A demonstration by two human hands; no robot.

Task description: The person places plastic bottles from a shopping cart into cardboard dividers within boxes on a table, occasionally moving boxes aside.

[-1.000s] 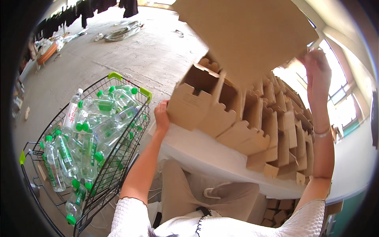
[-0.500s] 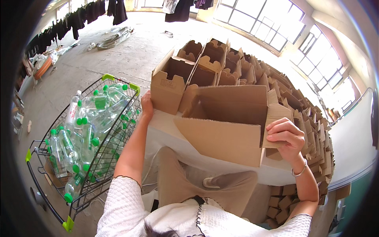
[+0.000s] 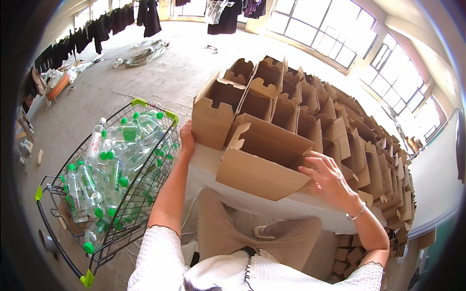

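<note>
An open brown cardboard box [image 3: 264,174] lies nearest to me at the front of a pale work surface [image 3: 208,169], its long opening facing up. My right hand [image 3: 327,177] is at its right end, fingers spread and fingertips touching the edge there. Against the left side of a taller open carton [image 3: 211,119] rests my left hand [image 3: 187,138], its fingers fairly straight and partly hidden by the carton. Beyond the near box stand rows of open cardboard cartons [image 3: 284,114], packed close together and stretching back to the right.
On my left stands a black wire shopping cart [image 3: 131,189] full of clear plastic bottles [image 3: 114,177] with green caps. Small cardboard pieces [image 3: 347,254] are piled low on the right. Dark clothes [image 3: 109,24] hang at the back left.
My right hand has let go of the box's right end flap and its fingers have spread. The near box has tipped and shifted back toward the rows. My left hand stays at the carton.
</note>
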